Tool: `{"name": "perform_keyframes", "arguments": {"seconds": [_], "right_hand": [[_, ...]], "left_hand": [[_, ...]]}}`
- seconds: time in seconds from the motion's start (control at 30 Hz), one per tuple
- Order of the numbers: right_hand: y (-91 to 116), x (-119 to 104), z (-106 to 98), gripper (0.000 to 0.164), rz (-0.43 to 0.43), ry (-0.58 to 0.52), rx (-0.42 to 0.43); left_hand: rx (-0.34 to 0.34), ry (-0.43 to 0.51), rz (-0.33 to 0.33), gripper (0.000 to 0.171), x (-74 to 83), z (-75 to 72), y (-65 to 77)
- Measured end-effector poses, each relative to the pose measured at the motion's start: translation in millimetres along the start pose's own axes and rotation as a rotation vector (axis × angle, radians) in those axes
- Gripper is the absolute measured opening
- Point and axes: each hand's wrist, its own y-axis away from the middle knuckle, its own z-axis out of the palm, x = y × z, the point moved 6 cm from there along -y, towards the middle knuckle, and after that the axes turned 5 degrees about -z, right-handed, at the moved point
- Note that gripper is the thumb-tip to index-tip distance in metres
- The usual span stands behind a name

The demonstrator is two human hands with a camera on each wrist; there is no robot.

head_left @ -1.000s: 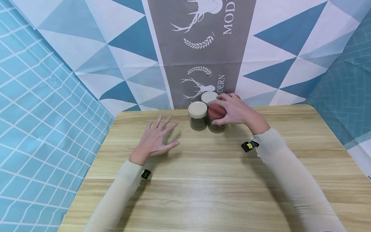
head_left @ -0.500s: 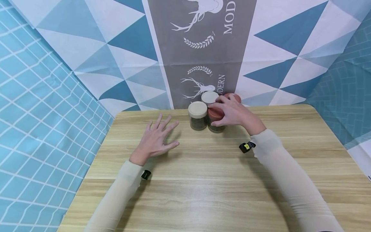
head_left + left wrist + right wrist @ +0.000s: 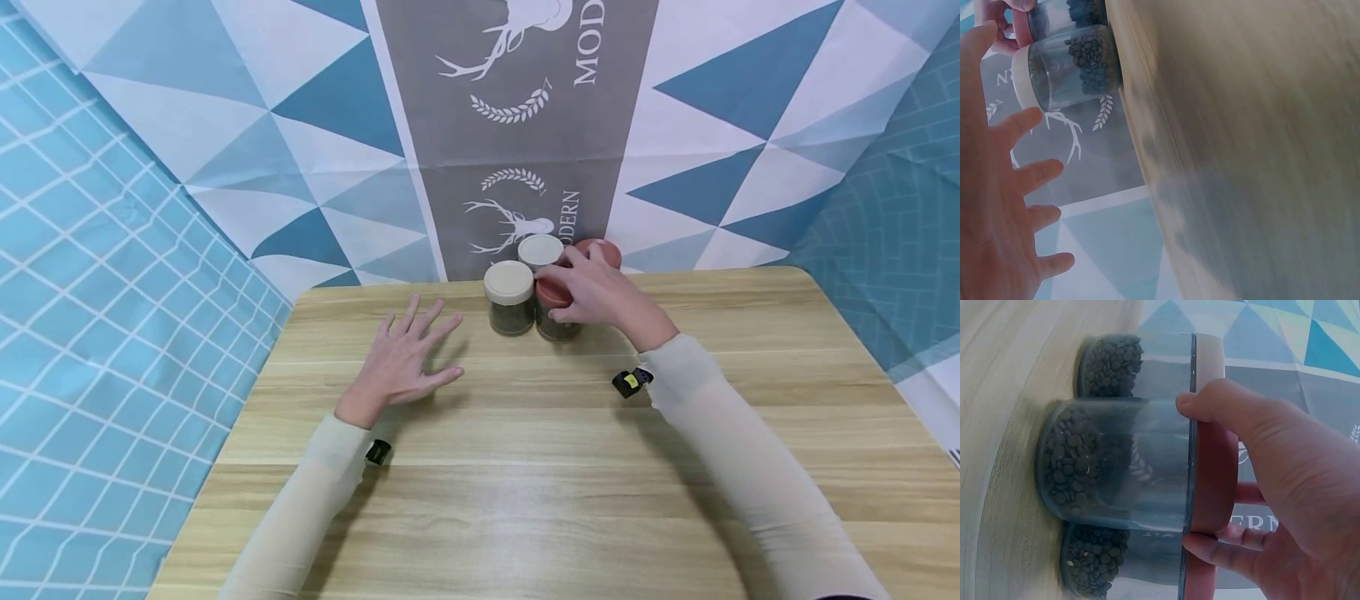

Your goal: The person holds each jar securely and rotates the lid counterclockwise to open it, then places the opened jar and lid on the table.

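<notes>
Four-square at the back of the table stand glass jars part filled with small dark pellets. My right hand (image 3: 603,292) holds the front right jar (image 3: 1116,465) by its red lid (image 3: 1215,478), thumb on one side and fingers on the other. Touching or nearly touching it on the left is a cream-lidded jar (image 3: 510,300). Behind are another pale-lidded jar (image 3: 540,250) and a second red-lidded jar (image 3: 609,252), both partly hidden. My left hand (image 3: 401,358) hovers left of the jars, fingers spread, holding nothing; the left wrist view shows the cream-lidded jar (image 3: 1069,69) beyond its fingertips.
The wood-grain table (image 3: 480,467) ends right behind the jars at a patterned cloth wall (image 3: 517,142). A blue tile-patterned sheet (image 3: 112,308) borders the left side, and another teal sheet (image 3: 892,208) the right.
My right hand has shifted slightly left over the front red lid, uncovering more of the rear red lid. My left hand stays put, and the jars stand as before.
</notes>
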Motion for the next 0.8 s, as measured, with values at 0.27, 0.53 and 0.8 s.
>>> {"name": "perform_keyframes", "arguments": {"seconds": [0.27, 0.53, 0.8], "right_hand": [[-0.9, -4.4, -2.6, 0.063, -0.016, -0.014, -0.014], [-1.0, -6.2, -2.7, 0.063, 0.014, -0.016, -0.057], [0.0, -9.4, -0.9, 0.060, 0.006, -0.040, -0.085]], "left_hand": [[-0.007, 0.007, -0.007, 0.090, -0.6, 0.9, -0.2], [-0.016, 0.007, -0.007, 0.090, 0.3, 2.5, -0.7], [-0.024, 0.010, -0.011, 0.089, 0.3, 2.5, 0.8]]}}
